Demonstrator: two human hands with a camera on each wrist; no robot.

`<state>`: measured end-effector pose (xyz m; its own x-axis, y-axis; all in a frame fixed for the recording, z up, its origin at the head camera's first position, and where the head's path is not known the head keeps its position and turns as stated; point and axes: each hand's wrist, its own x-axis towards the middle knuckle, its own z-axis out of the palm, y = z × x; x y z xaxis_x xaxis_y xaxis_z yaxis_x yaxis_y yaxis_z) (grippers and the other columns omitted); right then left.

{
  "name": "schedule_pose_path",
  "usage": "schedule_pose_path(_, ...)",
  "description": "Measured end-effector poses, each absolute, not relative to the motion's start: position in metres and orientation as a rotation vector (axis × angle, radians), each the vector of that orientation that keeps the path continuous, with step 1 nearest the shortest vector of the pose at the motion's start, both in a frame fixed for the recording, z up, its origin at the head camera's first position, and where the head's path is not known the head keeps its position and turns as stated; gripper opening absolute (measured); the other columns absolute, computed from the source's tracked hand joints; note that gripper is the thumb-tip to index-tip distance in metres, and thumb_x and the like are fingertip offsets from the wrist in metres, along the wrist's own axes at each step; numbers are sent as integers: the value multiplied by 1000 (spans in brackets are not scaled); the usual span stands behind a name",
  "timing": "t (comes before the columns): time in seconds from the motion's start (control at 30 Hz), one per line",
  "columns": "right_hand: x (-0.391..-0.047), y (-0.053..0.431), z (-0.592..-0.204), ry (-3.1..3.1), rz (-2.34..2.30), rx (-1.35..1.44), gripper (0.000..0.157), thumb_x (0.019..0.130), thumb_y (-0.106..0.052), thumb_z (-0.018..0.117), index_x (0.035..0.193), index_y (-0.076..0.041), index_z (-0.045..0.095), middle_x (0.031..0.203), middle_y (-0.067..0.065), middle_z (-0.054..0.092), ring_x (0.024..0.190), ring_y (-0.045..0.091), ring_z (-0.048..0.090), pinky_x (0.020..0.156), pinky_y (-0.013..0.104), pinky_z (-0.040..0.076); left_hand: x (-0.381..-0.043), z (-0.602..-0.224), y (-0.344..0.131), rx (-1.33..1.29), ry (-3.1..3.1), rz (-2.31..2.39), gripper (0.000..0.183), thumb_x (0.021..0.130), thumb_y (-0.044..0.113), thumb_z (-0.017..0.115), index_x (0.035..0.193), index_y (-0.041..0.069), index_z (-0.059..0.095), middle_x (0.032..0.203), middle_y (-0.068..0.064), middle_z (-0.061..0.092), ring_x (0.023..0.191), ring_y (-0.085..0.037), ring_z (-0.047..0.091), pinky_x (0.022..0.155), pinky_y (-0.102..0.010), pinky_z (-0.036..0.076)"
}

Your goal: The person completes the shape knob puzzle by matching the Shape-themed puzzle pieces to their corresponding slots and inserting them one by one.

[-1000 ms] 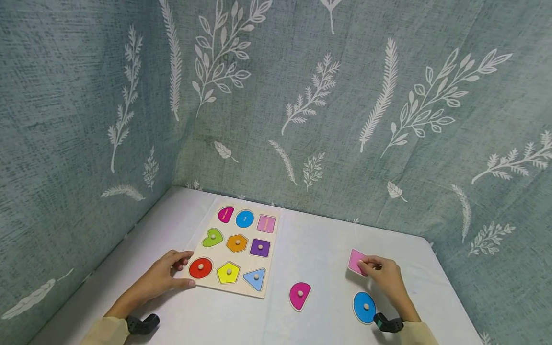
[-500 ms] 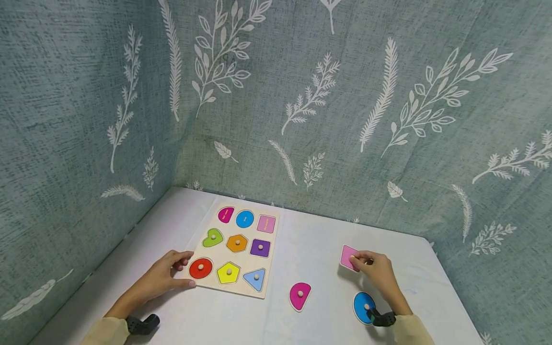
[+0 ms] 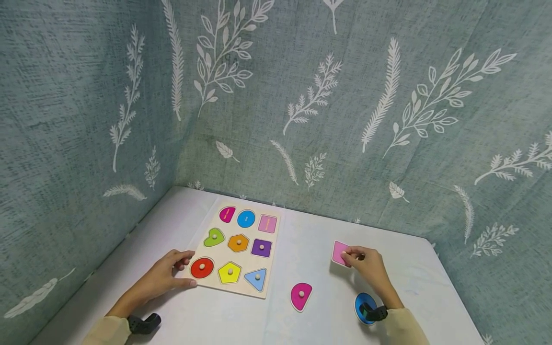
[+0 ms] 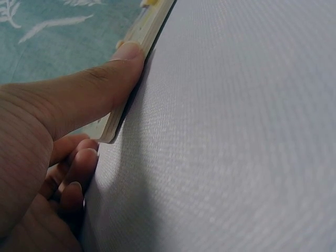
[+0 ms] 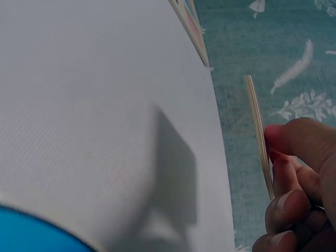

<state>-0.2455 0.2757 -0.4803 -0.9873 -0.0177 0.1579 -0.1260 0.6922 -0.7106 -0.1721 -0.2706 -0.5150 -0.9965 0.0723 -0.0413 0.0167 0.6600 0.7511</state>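
Note:
A wooden shape puzzle board [image 3: 235, 261] lies on the white table, left of the middle. My left hand [image 3: 166, 274] holds its near left corner, the thumb along the near edge and the other fingers curled at the left side. My right hand [image 3: 368, 268] pinches a pink square puzzle piece [image 3: 339, 252] by its knob, above the table. In the right wrist view that piece [image 5: 257, 131] appears edge-on, its shadow on the cloth. A magenta half-round piece [image 3: 301, 296] lies right of the board. Under the right wrist is a blue oval piece [image 3: 361, 302], partly hidden.
The board's top row shows recesses: magenta half-round [image 3: 227, 214], blue oval [image 3: 246, 219] and pink square [image 3: 267, 224]. Several knobbed pieces fill the lower rows, such as the purple one [image 3: 261, 247]. A patterned green curtain [image 3: 258, 120] borders the table's back and left.
My right hand has moved left and slightly away from me with the pink square piece, its wrist now over the blue oval. The left hand keeps its place on the board.

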Motion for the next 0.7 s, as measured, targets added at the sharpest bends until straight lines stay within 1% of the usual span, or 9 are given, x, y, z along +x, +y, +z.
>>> schedule_pose_path(0.2,-250,265,-477,-2750,1191,148,23,89,-33,83,96,-11,78,73,-3,64,75,16,54,65,26,42,-175,-515,-269,74,2812,1250,96,67,35,97,144,-2,54,110,-7,54,104,-24,50,100,-48,50)
schedule_pose_path(0.33,-254,259,-478,-2745,1201,146,20,88,-29,84,95,-10,79,72,-3,63,74,16,54,64,26,42,-176,-515,-269,89,2814,1251,95,66,34,98,143,-3,54,110,-6,53,103,-24,50,98,-46,51)
schedule_pose_path(0.47,-257,251,-481,-2745,1216,160,20,88,-29,83,95,-12,79,73,-3,63,75,17,55,65,27,43,-175,-515,-270,107,2813,1256,95,66,34,98,143,-3,55,109,-6,53,103,-24,50,95,-43,51)
schedule_pose_path(0.7,-264,234,-479,-2734,1244,223,16,90,-29,82,93,-13,78,72,-3,64,72,17,55,65,27,43,-173,-515,-271,99,2825,1239,95,66,35,98,143,-3,55,107,-6,53,102,-24,50,95,-43,51)
